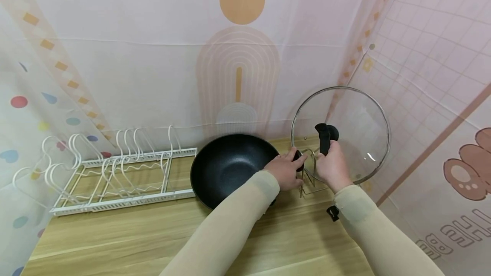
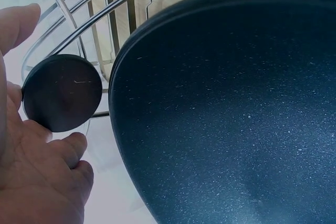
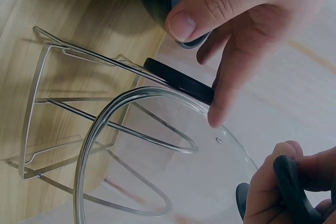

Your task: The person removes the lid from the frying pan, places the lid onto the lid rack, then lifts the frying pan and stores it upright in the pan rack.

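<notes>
My right hand (image 1: 334,167) grips the black handle (image 1: 324,137) of a large glass lid (image 1: 356,127), held upright on edge. The lid's steel rim (image 3: 82,182) passes among the wire loops of a small metal rack (image 3: 31,103). My left hand (image 1: 283,173) is at the rack's black round disc (image 2: 63,93), a finger touching its edge. Its thumb (image 2: 21,24) stands apart from the disc, and the fingers are loosely bent. Close beside the left hand sits a black wok (image 1: 232,167), partly covered by the left forearm.
A white wire dish rack (image 1: 126,201) with upright loops stands at the left, close to the wok. Everything rests on a wood-grain table (image 1: 153,237). A patterned curtain (image 1: 153,67) hangs behind and at the sides.
</notes>
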A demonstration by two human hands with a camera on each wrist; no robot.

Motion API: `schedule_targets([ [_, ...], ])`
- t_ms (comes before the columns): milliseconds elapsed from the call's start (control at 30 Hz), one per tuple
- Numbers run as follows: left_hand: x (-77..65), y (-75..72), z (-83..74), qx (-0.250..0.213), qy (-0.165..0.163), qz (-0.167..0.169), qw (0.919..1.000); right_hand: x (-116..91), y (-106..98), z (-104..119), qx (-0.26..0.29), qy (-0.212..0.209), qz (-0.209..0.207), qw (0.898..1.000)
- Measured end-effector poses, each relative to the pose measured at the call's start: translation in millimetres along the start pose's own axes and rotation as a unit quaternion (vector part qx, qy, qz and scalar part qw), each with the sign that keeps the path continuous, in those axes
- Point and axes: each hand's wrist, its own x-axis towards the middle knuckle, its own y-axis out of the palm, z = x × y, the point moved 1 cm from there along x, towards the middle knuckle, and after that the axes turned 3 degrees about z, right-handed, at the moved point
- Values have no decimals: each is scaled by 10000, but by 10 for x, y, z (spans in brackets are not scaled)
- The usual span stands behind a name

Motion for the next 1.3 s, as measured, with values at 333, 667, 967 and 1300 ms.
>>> schedule_targets([
  [333,41,27,6,56,-68,28,10000,-30,32,-6,-133,144,107,9998],
  [667,27,11,9,-68,-72,22,9999,-38,73,-54,-193,65,72,9998],
  [967,21,-3,6,58,-34,-8,10000,-49,87,-78,-196,-8,121,9997],
  [1300,39,6,-9,-31,-63,73,9999,-51,102,-129,-213,-30,78,9997],
])
